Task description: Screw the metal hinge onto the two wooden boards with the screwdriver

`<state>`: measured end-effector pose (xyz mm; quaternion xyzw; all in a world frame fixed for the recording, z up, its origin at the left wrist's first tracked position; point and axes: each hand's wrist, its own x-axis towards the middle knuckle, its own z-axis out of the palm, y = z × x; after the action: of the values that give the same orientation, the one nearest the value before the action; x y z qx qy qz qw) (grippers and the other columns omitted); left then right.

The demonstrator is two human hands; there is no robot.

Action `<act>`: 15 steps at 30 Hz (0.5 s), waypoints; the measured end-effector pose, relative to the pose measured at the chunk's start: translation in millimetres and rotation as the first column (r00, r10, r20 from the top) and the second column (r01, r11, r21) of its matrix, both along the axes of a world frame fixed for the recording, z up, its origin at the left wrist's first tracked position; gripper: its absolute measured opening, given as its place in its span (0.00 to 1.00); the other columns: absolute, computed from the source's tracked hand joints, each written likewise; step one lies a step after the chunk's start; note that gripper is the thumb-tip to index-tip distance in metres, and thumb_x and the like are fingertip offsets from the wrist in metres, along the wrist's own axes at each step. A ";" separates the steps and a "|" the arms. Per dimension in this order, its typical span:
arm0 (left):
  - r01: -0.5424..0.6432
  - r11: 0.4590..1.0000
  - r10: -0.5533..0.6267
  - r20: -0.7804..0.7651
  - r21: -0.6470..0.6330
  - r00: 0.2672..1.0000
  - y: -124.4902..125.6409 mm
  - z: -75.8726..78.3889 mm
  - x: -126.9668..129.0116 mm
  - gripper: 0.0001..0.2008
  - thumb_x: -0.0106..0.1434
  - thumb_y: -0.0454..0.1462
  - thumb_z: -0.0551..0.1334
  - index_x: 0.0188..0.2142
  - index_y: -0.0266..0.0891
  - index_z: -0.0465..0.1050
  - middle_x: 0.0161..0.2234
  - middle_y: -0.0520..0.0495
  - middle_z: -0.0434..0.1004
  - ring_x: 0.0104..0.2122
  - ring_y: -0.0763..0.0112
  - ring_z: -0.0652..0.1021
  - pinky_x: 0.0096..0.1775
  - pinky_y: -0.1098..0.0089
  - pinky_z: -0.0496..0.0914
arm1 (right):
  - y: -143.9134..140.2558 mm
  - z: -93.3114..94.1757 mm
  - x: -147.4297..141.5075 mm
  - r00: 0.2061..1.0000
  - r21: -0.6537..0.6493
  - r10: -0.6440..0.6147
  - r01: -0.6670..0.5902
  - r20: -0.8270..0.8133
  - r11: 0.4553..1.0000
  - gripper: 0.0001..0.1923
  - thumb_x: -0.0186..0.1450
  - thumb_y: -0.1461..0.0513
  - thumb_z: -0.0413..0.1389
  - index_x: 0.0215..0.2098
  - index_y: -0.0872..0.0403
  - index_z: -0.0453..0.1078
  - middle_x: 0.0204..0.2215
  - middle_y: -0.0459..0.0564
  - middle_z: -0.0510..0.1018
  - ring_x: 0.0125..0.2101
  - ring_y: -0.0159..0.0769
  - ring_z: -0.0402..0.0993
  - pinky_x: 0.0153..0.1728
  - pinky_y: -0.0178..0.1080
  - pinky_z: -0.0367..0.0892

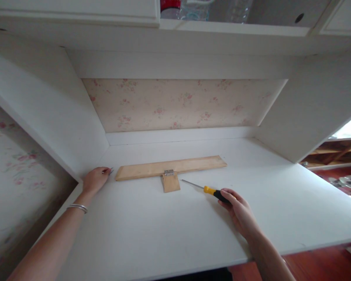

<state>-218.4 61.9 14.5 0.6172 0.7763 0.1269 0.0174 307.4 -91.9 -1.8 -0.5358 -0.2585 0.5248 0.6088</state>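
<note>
My right hand (pixel 236 207) is wrapped around the black and yellow handle of a screwdriver (pixel 210 190). Its thin shaft points left, the tip just right of a small wooden block (pixel 171 183). A metal hinge (pixel 169 172) joins that block to the front edge of a long, flat wooden board (pixel 146 170), forming a T shape on the white surface. At the far left, my left hand (pixel 96 180) rests by the side panel with its fingers pinched together. Small thin bits, too small to name, show at its fingertips, left of the board's end.
The white desktop (pixel 140 230) lies between two side panels, the left panel (pixel 46 93) close to my left hand. Overhead is a shelf with clear plastic bottles (pixel 194 9). Floral wallpaper (pixel 160 103) covers the back. A reddish floor (pixel 318 265) shows below the front edge.
</note>
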 end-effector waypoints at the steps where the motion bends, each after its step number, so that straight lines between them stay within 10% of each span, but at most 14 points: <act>1: 0.006 1.000 -0.006 -0.002 -0.009 1.000 0.2 0.8 -0.1 0.23 0.61 0.48 0.50 0.44 0.39 0.76 0.45 0.40 0.77 0.43 0.52 0.75 0.40 0.62 0.67 | 0.0 0.1 0.0 1.000 0.002 -0.002 0.002 -0.001 1.000 0.14 0.52 0.55 0.66 0.34 0.52 0.74 0.36 0.46 0.73 0.39 0.35 0.69 0.35 0.29 0.71; 15: 0.015 1.000 -0.015 -0.009 -0.017 1.000 -4.3 15.0 5.7 0.20 0.61 0.43 0.50 0.37 0.37 0.78 0.41 0.37 0.78 0.41 0.51 0.76 0.40 0.62 0.68 | 4.7 13.6 -3.6 0.989 0.081 -0.127 0.134 -0.079 0.988 0.14 0.49 0.58 0.68 0.32 0.54 0.75 0.36 0.46 0.72 0.36 0.32 0.70 0.35 0.27 0.72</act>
<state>-212.7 57.7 29.5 0.6234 0.7727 0.1173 0.0203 303.9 -87.2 11.8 -0.5051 -0.2226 0.4916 0.6735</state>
